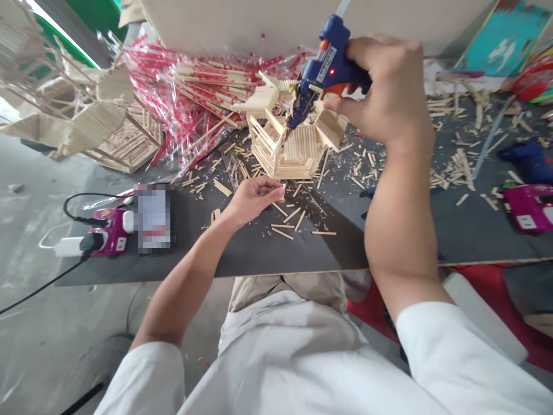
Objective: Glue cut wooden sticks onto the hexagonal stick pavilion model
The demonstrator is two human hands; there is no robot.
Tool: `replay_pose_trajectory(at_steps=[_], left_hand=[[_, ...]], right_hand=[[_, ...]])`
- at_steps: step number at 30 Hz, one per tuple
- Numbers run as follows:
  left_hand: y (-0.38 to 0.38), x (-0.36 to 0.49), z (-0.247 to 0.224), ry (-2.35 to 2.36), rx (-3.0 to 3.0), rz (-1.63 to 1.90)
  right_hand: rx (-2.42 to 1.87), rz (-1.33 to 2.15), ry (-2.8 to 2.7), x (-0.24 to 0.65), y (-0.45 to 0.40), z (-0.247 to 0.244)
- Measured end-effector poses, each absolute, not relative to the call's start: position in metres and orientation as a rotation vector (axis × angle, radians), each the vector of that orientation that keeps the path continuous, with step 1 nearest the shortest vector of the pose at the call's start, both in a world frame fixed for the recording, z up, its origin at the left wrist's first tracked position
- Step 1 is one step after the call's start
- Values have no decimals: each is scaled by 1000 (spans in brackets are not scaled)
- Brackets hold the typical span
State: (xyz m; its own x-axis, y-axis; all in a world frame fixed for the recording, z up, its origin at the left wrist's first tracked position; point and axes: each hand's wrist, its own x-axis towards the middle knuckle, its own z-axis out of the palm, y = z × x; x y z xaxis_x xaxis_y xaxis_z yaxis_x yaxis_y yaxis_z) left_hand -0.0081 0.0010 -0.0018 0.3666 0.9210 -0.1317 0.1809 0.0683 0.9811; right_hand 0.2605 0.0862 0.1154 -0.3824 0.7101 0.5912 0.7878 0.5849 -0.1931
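Observation:
My right hand (380, 80) is wrapped round a blue hot glue gun (328, 63) with an orange trigger and a lit red light. The gun tilts down to the left, its glue-smeared nozzle at a small structure (298, 167) of stacked wooden sticks with slatted panels round its top. Whether the tip touches the structure I cannot tell. In front of the structure, my left hand (257, 199) pinches a short piece of wooden stick (283, 192) between thumb and fingertips. Loose cut sticks (294, 219) lie on the dark table (254, 253) beside that hand.
Plastic-wrapped bundles of red-tipped sticks (207, 80) lie behind. A larger stick model (108, 121) stands at the left, near a phone (153, 219) and a purple power strip (110, 233). At the right are another purple power strip (529, 207) and a blue glue gun (529, 161).

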Motion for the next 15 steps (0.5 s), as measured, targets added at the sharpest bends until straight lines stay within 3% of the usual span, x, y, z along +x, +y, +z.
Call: replay_pose_trajectory(at_steps=[9, 15], left_hand=[[1, -7, 0, 1117, 1411, 728], [1, -7, 1, 1096, 1415, 731]], right_hand=[[-1276, -220, -2163, 261, 85, 116], [-1321, -55, -1849, 284, 104, 98]])
